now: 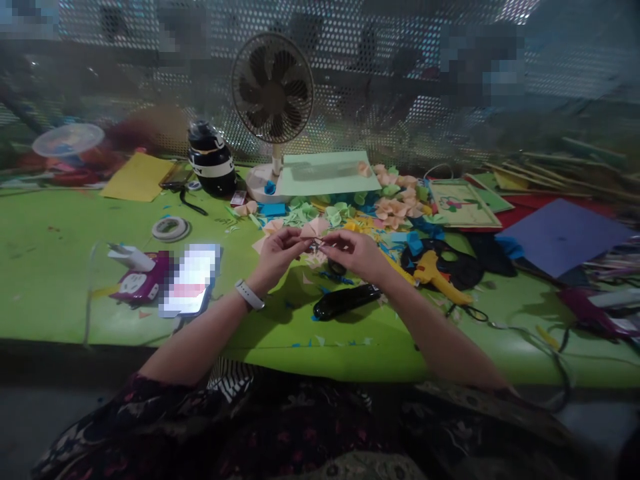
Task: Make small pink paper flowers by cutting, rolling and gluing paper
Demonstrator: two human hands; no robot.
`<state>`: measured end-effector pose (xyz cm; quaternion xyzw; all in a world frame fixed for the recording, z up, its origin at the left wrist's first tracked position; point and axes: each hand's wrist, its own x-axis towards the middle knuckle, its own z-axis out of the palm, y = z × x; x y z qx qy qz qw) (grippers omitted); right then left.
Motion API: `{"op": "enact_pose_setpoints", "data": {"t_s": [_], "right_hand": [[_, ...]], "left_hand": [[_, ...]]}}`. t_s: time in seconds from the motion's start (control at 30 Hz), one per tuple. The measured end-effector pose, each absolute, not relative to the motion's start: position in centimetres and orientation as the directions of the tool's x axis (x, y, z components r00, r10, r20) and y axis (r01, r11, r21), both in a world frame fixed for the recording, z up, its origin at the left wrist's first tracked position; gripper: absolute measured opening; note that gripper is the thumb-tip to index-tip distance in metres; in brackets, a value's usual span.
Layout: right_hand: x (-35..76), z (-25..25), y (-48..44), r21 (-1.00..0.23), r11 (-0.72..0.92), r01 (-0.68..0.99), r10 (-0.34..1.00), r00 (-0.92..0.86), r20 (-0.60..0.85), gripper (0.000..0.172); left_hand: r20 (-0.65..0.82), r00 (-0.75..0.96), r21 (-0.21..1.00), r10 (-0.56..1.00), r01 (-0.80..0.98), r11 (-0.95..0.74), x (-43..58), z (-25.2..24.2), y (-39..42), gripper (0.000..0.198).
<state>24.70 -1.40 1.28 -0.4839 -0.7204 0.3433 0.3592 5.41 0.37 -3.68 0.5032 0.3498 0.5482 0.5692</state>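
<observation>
My left hand [276, 257] and my right hand [356, 253] meet above the green table [60, 253], fingers pinched together. Between them they hold a small folded peach paper piece [315, 229]. A white watch band sits on my left wrist. Just below my right hand lies a black stapler [346, 300]. Behind the hands is a heap of folded paper shapes [370, 207] in peach, green and blue.
A lit phone [193, 280] and a purple device [140, 283] lie left of my hands. A yellow glue gun [440, 277], a tape roll [171, 229], a desk fan [273, 90], a black helmet [212, 160], and coloured paper sheets [563, 235] surround the work spot. Paper scraps litter the table.
</observation>
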Motion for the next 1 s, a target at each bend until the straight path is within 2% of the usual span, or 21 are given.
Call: {"op": "enact_pose_setpoints", "data": {"t_s": [0.13, 0.3, 0.47, 0.6, 1.0], "right_hand": [[24.64, 0.96, -1.40, -0.835, 0.322, 0.446, 0.936, -0.281, 0.211, 0.029], [24.52, 0.66, -1.31, -0.851, 0.300, 0.431, 0.941, -0.282, 0.189, 0.033], [24.31, 0.60, -1.32, -0.928, 0.223, 0.300, 0.936, -0.333, 0.117, 0.035], [24.22, 0.68, -1.36, -0.967, 0.145, 0.209, 0.949, -0.305, 0.076, 0.033], [23.95, 0.98, -1.88, -0.943, 0.216, 0.252, 0.955, -0.256, 0.150, 0.031]], "left_hand": [[0.185, 0.167, 0.957, 0.969, -0.256, -0.138, 5.48, -3.78, 0.27, 0.039], [0.217, 0.149, 0.939, 0.965, -0.301, -0.165, 5.62, -3.68, 0.11, 0.039], [0.234, 0.149, 0.929, 0.961, -0.327, -0.175, 5.80, -3.71, 0.07, 0.041], [0.234, 0.136, 0.924, 0.963, -0.339, -0.177, 5.77, -3.91, 0.13, 0.039], [0.270, 0.098, 0.918, 0.958, -0.326, -0.225, 5.75, -4.49, 0.21, 0.033]]}}
